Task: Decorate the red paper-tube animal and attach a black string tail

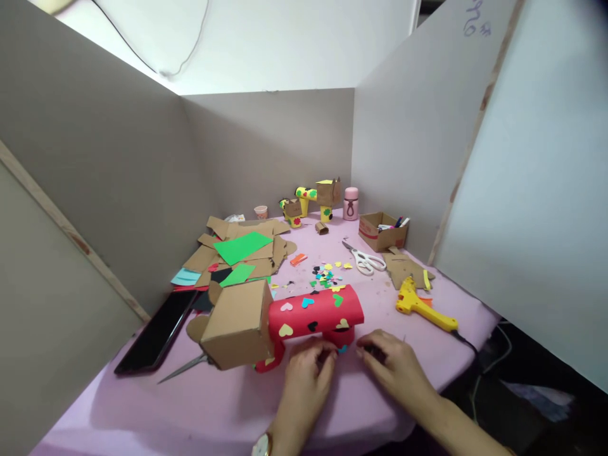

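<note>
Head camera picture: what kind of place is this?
Probably a craft table walled in by plain boards. A red paper-roll animal with heart stickers, scissors, a yellow glue gun and cardboard scraps lie on the pink tabletop.

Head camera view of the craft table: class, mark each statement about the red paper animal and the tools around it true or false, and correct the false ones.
1. The red paper-covered animal with the brown cardboard box head is decorated with coloured paper hearts. True.
2. The yellow hot glue gun is held in the right hand. False: it lies on the pink tablecloth, apart from both hands.
3. The left hand is at the animal's lower edge. True.
4. The white-handled scissors lie inside the small open cardboard box. False: they lie on the cloth in front of it.
5. A bright green paper sheet lies on the pile of brown cardboard pieces. True.
</note>
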`<state>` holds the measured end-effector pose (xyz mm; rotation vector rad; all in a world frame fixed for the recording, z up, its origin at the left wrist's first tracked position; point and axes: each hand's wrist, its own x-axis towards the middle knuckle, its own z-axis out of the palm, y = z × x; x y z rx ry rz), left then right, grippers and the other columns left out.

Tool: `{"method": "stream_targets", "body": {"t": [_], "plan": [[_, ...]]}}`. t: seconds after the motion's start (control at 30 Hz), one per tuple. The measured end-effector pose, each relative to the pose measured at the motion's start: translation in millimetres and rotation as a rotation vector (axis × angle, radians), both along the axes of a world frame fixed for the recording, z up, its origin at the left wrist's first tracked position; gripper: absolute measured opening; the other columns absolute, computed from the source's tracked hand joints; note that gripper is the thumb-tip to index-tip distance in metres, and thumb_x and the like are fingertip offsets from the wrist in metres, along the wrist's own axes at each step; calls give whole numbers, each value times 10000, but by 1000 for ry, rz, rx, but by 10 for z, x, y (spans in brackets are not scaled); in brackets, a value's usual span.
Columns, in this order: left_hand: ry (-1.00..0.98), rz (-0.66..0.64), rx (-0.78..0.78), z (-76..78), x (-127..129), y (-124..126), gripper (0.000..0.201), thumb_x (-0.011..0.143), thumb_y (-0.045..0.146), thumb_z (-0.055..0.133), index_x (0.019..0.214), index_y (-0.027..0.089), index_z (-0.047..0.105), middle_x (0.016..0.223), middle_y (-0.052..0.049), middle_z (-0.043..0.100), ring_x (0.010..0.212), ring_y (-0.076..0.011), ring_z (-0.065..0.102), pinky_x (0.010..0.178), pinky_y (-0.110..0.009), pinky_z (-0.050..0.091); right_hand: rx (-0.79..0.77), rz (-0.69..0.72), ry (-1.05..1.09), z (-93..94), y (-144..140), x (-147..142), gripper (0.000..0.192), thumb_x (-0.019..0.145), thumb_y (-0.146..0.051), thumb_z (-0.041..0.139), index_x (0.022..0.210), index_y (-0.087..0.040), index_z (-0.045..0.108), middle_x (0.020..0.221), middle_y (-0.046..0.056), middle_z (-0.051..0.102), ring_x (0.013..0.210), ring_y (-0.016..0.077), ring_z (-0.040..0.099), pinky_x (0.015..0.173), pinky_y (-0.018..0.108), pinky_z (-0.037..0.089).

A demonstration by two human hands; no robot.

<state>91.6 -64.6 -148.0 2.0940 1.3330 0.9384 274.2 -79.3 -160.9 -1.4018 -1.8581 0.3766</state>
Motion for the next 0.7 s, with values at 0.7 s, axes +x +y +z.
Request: {"method": "stream_targets", "body": {"t": [0.7], "plan": [[128,56,65,14,22,18,164,858,201,471,845,202,635,844,-38,703,835,-242,622,822,-419,425,-88,-111,-68,30,70,-193,283,876,-319,534,688,-210,715,666,30,722,604,216,653,547,278,405]]}}
